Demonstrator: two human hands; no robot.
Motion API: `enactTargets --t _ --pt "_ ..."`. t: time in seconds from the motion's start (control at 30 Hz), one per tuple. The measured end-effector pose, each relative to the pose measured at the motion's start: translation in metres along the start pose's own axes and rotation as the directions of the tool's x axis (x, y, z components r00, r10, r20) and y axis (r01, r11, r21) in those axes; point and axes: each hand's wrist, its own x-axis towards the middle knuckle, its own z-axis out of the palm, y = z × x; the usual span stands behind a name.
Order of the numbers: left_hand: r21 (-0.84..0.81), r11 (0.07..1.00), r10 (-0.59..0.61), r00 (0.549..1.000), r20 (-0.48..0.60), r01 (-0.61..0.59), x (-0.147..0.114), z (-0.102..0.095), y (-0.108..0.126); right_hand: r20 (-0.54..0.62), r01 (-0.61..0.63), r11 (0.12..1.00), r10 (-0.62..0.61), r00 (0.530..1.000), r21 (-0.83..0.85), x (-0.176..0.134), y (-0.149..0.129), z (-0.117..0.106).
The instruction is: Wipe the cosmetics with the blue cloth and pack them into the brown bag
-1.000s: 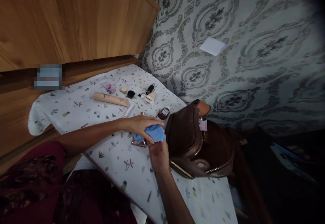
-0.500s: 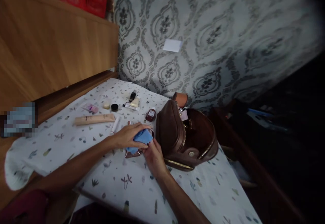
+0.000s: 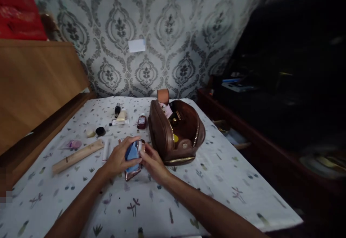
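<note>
My left hand [image 3: 119,158] is closed around a blue cloth [image 3: 132,154], left of the bag. My right hand [image 3: 153,161] meets it from the right, its fingers closed on a small item with a whitish edge [image 3: 140,146], which the cloth touches. What that item is, I cannot make out. Under both hands a shiny rose-coloured packet [image 3: 132,173] shows in part. An open brown handbag [image 3: 162,133] stands right beside my right hand, its zip undone and a few small things inside.
A beige tube [image 3: 78,156], a white tube [image 3: 106,148], a pink tube [image 3: 74,144], a black-lidded jar [image 3: 100,131] and a dark red bottle [image 3: 141,122] are on the patterned tablecloth [image 3: 89,202]. A wooden panel [image 3: 40,83] borders the left; dark furniture [image 3: 229,122] is at the right.
The view has swung to the right and levelled. Both hands still hold the cloth and small item together, with the small item's pale edge now showing more.
</note>
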Motion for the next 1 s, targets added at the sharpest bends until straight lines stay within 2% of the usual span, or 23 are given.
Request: enactTargets --t 0.2,0.43,0.77,1.0 --pt "0.047 0.998 -0.038 0.999 0.003 0.038 0.002 0.000 -0.001 -0.024 0.033 0.999 -0.034 0.999 -0.029 0.003 0.006 -0.005" --pt "-0.045 0.991 -0.128 0.990 -0.051 0.126 0.002 0.003 -0.013 -0.011 0.006 0.996 -0.007 1.000 -0.092 0.001 -0.006 -0.005" --pt "-0.043 0.992 -0.122 0.989 -0.081 0.119 0.004 0.003 -0.016 -0.023 0.007 0.993 -0.009 1.000 -0.114 0.004 -0.005 -0.008" --pt "0.104 0.991 -0.082 0.995 -0.059 0.087 0.000 -0.005 -0.020 -0.061 -0.024 0.998 0.020 0.998 -0.066 0.005 -0.009 -0.005"
